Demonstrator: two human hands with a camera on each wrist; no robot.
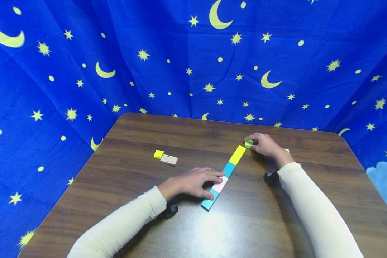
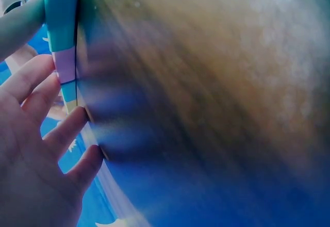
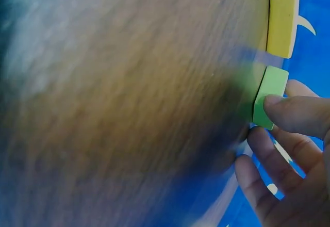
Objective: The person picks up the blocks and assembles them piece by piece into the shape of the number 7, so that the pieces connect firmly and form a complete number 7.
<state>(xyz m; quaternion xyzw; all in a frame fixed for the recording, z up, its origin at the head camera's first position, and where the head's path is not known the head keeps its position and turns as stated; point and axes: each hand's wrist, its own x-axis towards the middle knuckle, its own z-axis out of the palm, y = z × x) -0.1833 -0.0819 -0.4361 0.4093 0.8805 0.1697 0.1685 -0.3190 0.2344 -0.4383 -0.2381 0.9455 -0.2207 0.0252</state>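
Note:
A straight row of flat blocks runs diagonally over the table: a teal block (image 1: 208,202) nearest, then a pink block (image 1: 220,185), a blue block (image 1: 229,169) and a yellow block (image 1: 237,154) at the far end. My left hand (image 1: 198,182) rests along this row, its thumb at the teal block and its spread fingers reaching the pink block and the table beside it. Just past the yellow end, my right hand (image 1: 267,144) pinches a small light-green block (image 3: 270,95) between thumb and fingers. In the right wrist view, a gap separates the green block from the yellow one.
To the left, a small yellow block (image 1: 158,154) lies touching a speckled pale block (image 1: 169,159). Part of another light-green piece (image 1: 286,150) shows behind the right wrist. A blue curtain (image 1: 180,71) with moons and stars hangs behind the brown wooden table (image 1: 132,143).

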